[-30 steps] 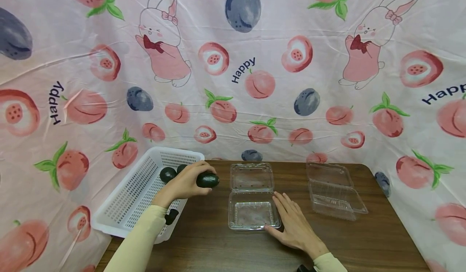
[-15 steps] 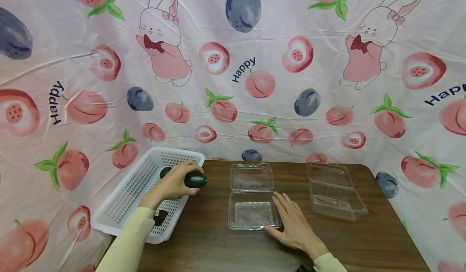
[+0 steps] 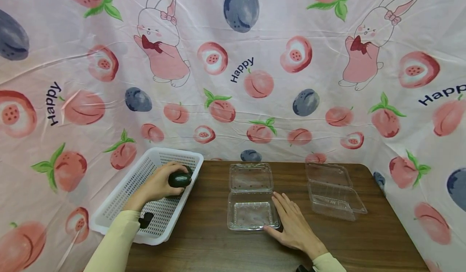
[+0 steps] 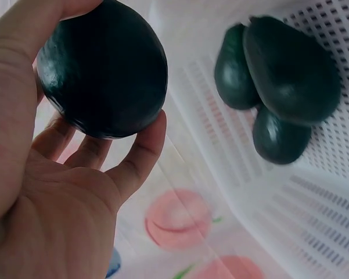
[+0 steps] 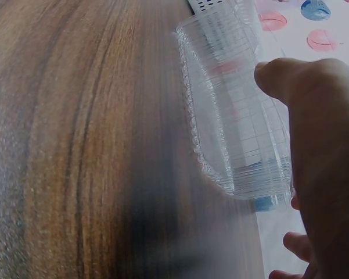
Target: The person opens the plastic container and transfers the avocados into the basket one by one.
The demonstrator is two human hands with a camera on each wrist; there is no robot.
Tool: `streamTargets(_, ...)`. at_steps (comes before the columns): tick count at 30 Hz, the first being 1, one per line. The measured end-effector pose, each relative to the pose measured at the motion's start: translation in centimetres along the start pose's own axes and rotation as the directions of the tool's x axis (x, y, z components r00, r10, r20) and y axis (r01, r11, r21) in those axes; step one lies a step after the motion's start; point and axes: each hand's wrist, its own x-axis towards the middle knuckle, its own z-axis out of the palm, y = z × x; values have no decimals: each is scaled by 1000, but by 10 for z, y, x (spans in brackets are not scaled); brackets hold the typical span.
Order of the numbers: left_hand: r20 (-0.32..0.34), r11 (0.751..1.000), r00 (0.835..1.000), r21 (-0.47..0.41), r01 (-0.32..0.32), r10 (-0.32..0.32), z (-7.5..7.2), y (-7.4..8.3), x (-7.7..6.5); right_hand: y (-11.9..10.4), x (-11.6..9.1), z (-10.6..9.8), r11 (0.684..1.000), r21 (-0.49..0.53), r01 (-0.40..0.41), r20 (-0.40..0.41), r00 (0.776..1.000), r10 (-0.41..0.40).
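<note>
My left hand (image 3: 158, 185) grips a dark green avocado (image 3: 180, 179) above the right side of a white slotted basket (image 3: 154, 236). Fingers and thumb wrap around it in the left wrist view, where three more avocados (image 4: 293, 70) lie grouped in the basket. In the head view the held avocado and the hand mostly hide those. My right hand (image 3: 291, 225) lies with extended fingers along the right edge of a clear plastic clamshell box (image 3: 253, 217), its thumb at the front rim. The box stands with its lid (image 3: 251, 177) folded back, away from me.
A second clear clamshell box (image 3: 333, 203), also with its lid up, stands to the right on the brown wooden table (image 3: 218, 251). Behind and beside the table hangs a pink fruit-and-rabbit printed cloth (image 3: 218, 21).
My left hand has moved left with the avocado, from beside the basket to over it. The right hand and both boxes have stayed in place.
</note>
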Motion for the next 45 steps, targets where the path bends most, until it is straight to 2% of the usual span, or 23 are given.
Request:
streamTargets(7, -6, 1000, 1000, -1, 27, -27, -13, -20, -12, 1, 1, -1, 1000, 2, -11, 20, 1000, 11)
streamTargets(17, -5, 995, 995, 18, 98, -98, -25, -40, -24, 2, 0, -2, 1000, 9, -17, 37, 999, 17)
streamTargets(24, -28, 992, 992, 30, 123, -122, -27, -53, -29, 2, 1, -2, 1000, 6, -13, 29, 999, 13)
streamTargets(28, -14, 989, 989, 26, 147, -147, -28, -58, -33, 2, 0, -2, 1000, 15, -17, 31, 999, 17)
streamTargets(37, -19, 979, 979, 24, 204, -204, -22, -73, -39, 1, 0, -2, 999, 26, -24, 38, 999, 23)
streamTargets(45, 16, 965, 965, -3, 262, -262, -20, -85, -38, 1, 0, -3, 999, 22, -32, 47, 998, 31)
